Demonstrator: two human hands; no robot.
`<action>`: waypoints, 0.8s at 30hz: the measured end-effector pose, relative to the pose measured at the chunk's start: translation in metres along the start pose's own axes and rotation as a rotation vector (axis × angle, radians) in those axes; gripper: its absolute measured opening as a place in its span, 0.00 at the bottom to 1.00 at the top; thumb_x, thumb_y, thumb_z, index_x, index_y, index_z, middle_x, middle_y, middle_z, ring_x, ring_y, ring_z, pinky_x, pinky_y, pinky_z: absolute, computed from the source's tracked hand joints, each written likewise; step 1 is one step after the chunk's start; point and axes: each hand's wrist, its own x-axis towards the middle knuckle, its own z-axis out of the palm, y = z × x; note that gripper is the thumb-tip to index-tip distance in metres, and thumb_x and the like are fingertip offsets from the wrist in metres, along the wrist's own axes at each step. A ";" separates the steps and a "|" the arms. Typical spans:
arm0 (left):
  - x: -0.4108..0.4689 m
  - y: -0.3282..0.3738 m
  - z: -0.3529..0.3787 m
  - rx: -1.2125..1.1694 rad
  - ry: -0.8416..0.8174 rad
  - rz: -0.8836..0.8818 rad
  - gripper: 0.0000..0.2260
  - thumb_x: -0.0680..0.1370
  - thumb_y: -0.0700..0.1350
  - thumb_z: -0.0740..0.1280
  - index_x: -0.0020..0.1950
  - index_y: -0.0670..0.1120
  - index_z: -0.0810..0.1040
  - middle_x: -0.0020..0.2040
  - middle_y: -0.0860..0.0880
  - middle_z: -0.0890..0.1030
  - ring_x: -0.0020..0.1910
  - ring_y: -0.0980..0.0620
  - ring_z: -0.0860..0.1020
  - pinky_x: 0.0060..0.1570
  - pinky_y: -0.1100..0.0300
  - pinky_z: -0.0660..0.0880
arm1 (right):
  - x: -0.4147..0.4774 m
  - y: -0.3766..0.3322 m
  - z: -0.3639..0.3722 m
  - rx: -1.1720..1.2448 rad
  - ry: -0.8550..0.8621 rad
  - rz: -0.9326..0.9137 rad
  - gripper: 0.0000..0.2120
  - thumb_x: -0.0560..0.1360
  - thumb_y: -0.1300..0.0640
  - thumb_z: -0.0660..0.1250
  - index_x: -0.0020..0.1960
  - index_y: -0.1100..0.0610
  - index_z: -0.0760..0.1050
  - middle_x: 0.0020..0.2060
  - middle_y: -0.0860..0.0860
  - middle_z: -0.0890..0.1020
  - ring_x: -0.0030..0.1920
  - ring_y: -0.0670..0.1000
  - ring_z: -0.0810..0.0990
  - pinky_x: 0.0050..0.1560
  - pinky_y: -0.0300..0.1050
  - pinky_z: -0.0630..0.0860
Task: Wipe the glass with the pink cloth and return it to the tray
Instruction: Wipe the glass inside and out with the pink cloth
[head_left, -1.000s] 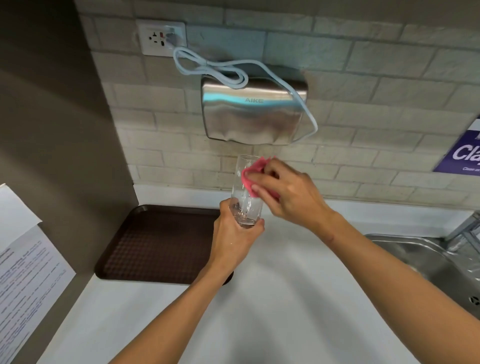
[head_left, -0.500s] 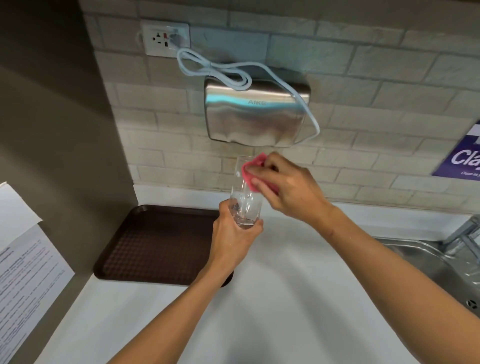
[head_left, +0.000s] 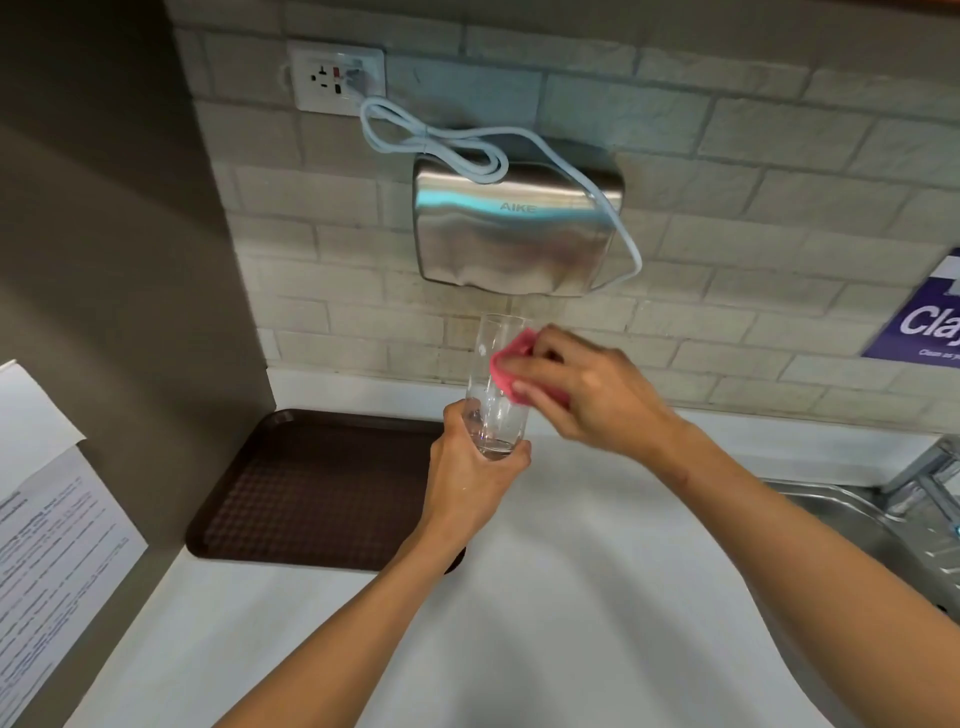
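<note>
A tall clear glass is held upright above the white counter, just right of the brown tray. My left hand grips the glass around its base from below. My right hand presses a folded pink cloth against the right side of the glass, below the rim. Most of the cloth is hidden under my fingers. Nothing lies on the visible part of the tray, and my left forearm covers its near right corner.
A steel hand dryer hangs on the brick wall right above the glass, its white cable running to a socket. A steel sink with a tap sits at the right. Printed paper sheets hang on the left wall.
My right hand with the pink cloth has slid a little down the right side of the glass. The left hand keeps the same grip on the base.
</note>
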 end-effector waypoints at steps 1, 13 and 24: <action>-0.001 0.001 0.003 -0.003 0.004 0.001 0.34 0.69 0.55 0.81 0.70 0.50 0.72 0.52 0.56 0.83 0.45 0.70 0.82 0.37 0.76 0.75 | 0.007 0.002 -0.003 -0.014 0.048 0.044 0.13 0.82 0.54 0.69 0.65 0.54 0.84 0.51 0.55 0.81 0.45 0.54 0.81 0.34 0.51 0.83; 0.010 0.003 -0.009 0.038 -0.010 0.035 0.35 0.69 0.58 0.79 0.72 0.47 0.71 0.49 0.56 0.83 0.42 0.64 0.84 0.34 0.74 0.76 | -0.017 -0.012 0.020 0.038 -0.126 -0.124 0.14 0.83 0.54 0.68 0.67 0.54 0.83 0.54 0.56 0.82 0.48 0.54 0.83 0.33 0.50 0.82; 0.008 0.010 -0.010 0.014 -0.015 0.082 0.21 0.72 0.60 0.67 0.61 0.53 0.78 0.40 0.56 0.84 0.37 0.62 0.84 0.28 0.70 0.74 | -0.011 -0.040 0.042 0.027 0.037 -0.136 0.13 0.82 0.56 0.68 0.65 0.58 0.82 0.55 0.56 0.77 0.53 0.55 0.77 0.31 0.48 0.79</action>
